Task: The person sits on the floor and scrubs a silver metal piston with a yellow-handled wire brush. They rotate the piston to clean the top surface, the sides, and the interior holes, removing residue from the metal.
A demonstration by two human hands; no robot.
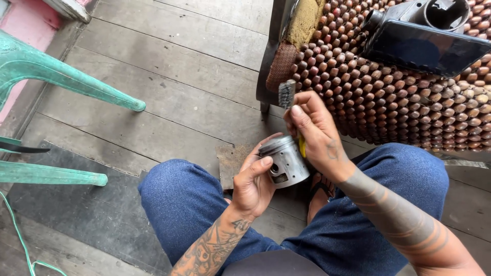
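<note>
Above our knees, just in front of the beaded seat cover [388,102], we hold a metal piston [284,161] in our left hand [253,184], fingers wrapped around its skirt and thumb pressed on the side near the pin hole. Our right hand [317,134] is clenched on a small wire brush [287,95] with a yellow handle, bristles raised just above the piston's crown. We judge the piston stiff, fairly light and smooth enough to slip, so the skirt is the safest place to grip. On the beaded seat cover lies 1 dark phone [427,47]. Left of that cover, grey wooden floorboards [169,66] run under 2 green chair legs [71,79], with a dark mat [87,214] nearer us.
</note>
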